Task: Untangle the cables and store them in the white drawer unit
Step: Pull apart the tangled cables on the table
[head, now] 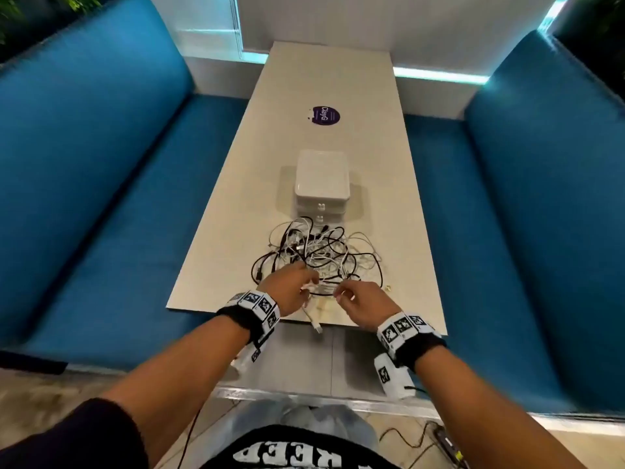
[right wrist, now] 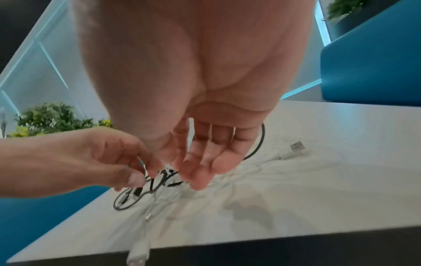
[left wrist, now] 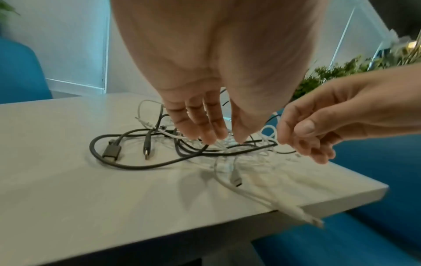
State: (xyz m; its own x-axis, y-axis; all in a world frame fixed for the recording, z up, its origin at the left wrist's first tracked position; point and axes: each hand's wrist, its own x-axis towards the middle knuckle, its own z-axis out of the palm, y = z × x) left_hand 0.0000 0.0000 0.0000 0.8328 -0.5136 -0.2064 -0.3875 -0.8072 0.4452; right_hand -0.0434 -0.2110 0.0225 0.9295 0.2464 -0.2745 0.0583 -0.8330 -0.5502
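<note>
Left hand [head: 286, 288] grip pinching tangled cables [head: 318, 252], right hand [head: 363, 299] grip likewise.

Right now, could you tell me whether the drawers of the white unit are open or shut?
Shut: in the head view both visible drawer fronts of the white drawer unit sit flush, none pulled out.

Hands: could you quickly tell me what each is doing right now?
Left hand: fingers in the cable tangle; grip cannot be told.
Right hand: pinches the cables.

table [head: 378, 184] | on it: white drawer unit [head: 322, 179], tangled cables [head: 318, 255], purple sticker [head: 324, 115]
</note>
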